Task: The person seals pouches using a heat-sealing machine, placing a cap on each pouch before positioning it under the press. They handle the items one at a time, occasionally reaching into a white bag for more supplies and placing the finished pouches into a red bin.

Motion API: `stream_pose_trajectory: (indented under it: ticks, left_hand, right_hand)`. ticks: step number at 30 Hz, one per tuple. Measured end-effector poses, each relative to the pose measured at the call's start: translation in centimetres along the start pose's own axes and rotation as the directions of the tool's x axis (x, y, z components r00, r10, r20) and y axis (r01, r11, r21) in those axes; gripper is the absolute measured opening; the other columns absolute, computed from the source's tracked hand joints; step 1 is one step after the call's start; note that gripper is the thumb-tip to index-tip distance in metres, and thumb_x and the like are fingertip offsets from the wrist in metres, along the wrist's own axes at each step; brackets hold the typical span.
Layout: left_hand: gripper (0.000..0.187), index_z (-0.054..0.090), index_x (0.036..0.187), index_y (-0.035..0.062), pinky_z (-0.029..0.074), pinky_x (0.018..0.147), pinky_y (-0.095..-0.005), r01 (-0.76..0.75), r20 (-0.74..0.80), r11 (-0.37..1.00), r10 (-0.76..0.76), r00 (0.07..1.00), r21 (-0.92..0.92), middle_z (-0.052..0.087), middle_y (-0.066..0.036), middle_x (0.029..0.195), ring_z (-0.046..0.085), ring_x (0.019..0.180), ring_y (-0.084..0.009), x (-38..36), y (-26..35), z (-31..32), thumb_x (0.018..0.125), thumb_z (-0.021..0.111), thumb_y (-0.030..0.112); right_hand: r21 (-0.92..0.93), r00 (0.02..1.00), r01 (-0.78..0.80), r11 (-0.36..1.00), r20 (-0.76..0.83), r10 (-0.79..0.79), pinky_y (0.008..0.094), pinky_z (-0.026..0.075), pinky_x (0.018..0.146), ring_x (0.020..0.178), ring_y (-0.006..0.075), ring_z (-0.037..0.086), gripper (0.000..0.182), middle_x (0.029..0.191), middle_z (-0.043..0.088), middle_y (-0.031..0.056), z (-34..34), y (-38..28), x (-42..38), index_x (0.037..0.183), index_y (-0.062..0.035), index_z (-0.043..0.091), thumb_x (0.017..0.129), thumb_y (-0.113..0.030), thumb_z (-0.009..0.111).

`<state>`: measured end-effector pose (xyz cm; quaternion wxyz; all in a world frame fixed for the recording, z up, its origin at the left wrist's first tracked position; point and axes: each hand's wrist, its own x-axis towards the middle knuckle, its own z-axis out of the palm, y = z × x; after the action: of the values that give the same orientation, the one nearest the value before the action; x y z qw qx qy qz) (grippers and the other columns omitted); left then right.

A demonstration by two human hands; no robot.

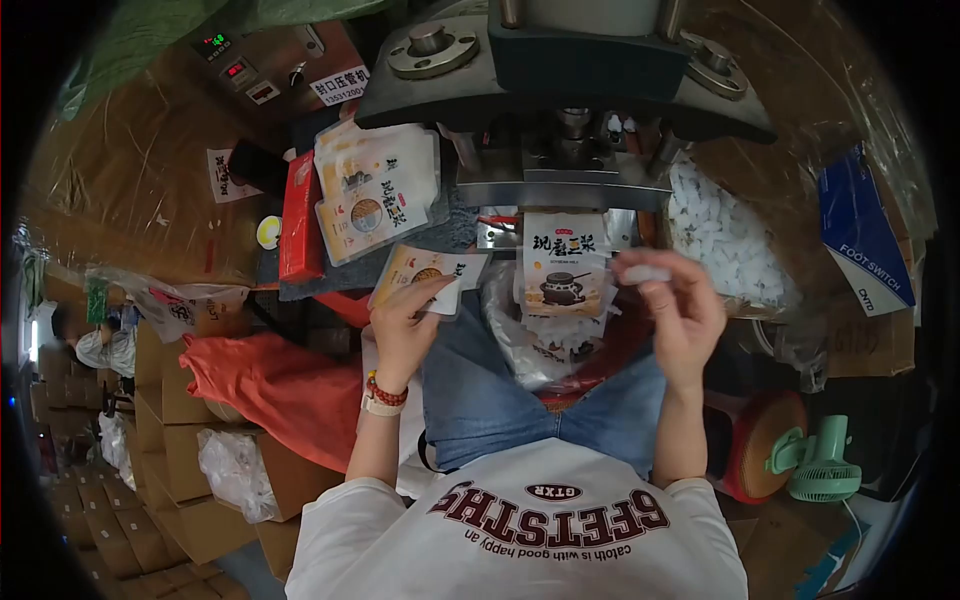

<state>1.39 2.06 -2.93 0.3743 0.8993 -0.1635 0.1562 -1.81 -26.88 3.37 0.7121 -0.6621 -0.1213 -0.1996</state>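
My left hand (405, 330) is closed on a printed pouch (420, 277), perhaps more than one, held over my lap near a fanned pile of similar pouches (375, 195). In the middle, another soybean milk pouch (562, 265) hangs upright at the front of the press machine (565, 185). To its right my right hand (680, 315) pinches a small white plastic piece (645, 273). Many such white plastic pieces (725, 240) lie in a heap to the right of the machine. Below the hanging pouch, a clear plastic bag (520, 340) holds more pouches.
A red box (301, 215) stands left of the pouch pile. Behind it is a control box (270, 65) with lit displays. On the right are a blue and white foot switch box (865, 235) and a green fan (825, 465). Cardboard boxes (180, 450) are stacked at the left.
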Motion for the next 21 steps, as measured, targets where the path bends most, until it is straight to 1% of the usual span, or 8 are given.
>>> stream_pose_trajectory:
  ticks: [1,3,7,10,13,15,20,21]
  left_hand:
    - [0.04,0.068,0.104,0.0069,0.052,0.076,-0.0307,0.028,-0.029,0.986,-0.033,0.999,-0.163,0.069,-0.01,0.1,0.067,0.089,-0.0258,-0.1,0.9,0.5,0.069,0.055,-0.005]
    - [0.04,0.068,0.103,0.0052,0.052,0.078,-0.0318,-0.064,-0.042,0.973,0.056,0.998,-0.22,0.069,-0.01,0.098,0.067,0.089,-0.0262,0.3,3.3,1.0,0.067,0.054,-0.007]
    - [0.035,0.07,0.1,0.0046,0.053,0.076,-0.0321,-0.309,0.005,0.943,0.312,0.95,-0.121,0.07,-0.01,0.098,0.067,0.087,-0.0269,1.0,7.4,0.2,0.068,0.059,-0.005]
    - [0.026,0.07,0.098,0.0037,0.052,0.069,-0.0283,-0.267,0.1,0.881,0.329,0.939,-0.39,0.07,-0.012,0.094,0.068,0.078,-0.0233,1.1,8.2,0.8,0.074,0.064,0.0]
    - [0.016,0.07,0.096,0.0012,0.051,0.063,-0.0242,0.048,0.266,0.865,0.1,0.959,-0.499,0.071,-0.01,0.087,0.067,0.07,-0.0153,1.2,6.9,4.8,0.083,0.067,0.01]
    - [0.022,0.07,0.092,-0.0013,0.049,0.063,-0.0225,0.579,0.533,0.526,-0.256,0.806,-0.623,0.071,-0.007,0.081,0.064,0.07,-0.0095,2.0,5.3,7.9,0.089,0.066,0.02]
    - [0.024,0.065,0.099,-0.004,0.052,0.071,-0.0253,0.663,0.602,0.154,-0.306,0.737,-0.733,0.069,-0.008,0.095,0.066,0.08,-0.0125,6.6,5.1,8.4,0.089,0.065,0.018]
    - [0.025,0.065,0.099,-0.0044,0.052,0.072,-0.0258,0.671,0.617,0.138,-0.294,0.73,-0.728,0.069,-0.009,0.095,0.066,0.082,-0.0133,7.3,4.9,8.6,0.088,0.066,0.019]
  right_hand:
    - [-0.087,0.996,0.033,0.996,0.091,-0.025,0.034,0.048,0.087,0.101,0.0236,0.063,0.018,0.103,0.067,0.0154,0.9,-0.2,-0.6,0.105,0.0044,0.059,0.088,-0.002,0.06]
    - [-0.358,0.876,0.463,0.811,0.326,-0.355,0.038,0.047,0.088,0.097,0.0253,0.064,0.02,0.1,0.068,0.0098,2.8,0.7,0.3,0.097,-0.0001,0.064,0.079,-0.005,0.069]
    - [-0.259,0.826,0.496,0.829,0.434,-0.359,0.0413,0.042,0.092,0.103,0.0268,0.061,0.023,0.099,0.068,0.0095,3.2,0.9,-0.1,0.096,-0.0009,0.066,0.076,-0.01,0.071]
    - [-0.201,0.84,0.425,0.882,0.449,-0.303,0.0396,0.043,0.092,0.103,0.0278,0.062,0.031,0.103,0.068,0.01,1.7,-0.1,0.1,0.101,-0.0015,0.065,0.073,-0.01,0.074]
    - [-0.446,0.957,0.217,0.868,0.274,-0.099,0.0381,0.041,0.095,0.099,0.0301,0.062,0.039,0.111,0.063,0.0112,1.0,0.4,0.6,0.114,-0.0023,0.059,0.078,-0.013,0.07]
    - [-0.47,0.998,0.04,0.882,0.054,-0.016,0.0333,0.045,0.087,0.091,0.0275,0.064,0.038,0.114,0.062,0.0132,-0.5,0.5,0.9,0.118,-0.0026,0.056,0.083,-0.012,0.067]
    - [-0.668,0.957,-0.111,0.735,-0.271,-0.103,0.0318,0.049,0.079,0.09,0.0261,0.065,0.021,0.097,0.067,0.0141,-5.8,0.9,3.6,0.106,-0.0008,0.062,0.087,-0.011,0.062]
    - [-0.851,0.979,-0.113,0.513,-0.182,-0.087,0.0354,0.049,0.078,0.089,0.0297,0.064,0.02,0.096,0.067,0.0154,-6.8,2.6,3.9,0.104,-0.0001,0.063,0.087,-0.011,0.061]
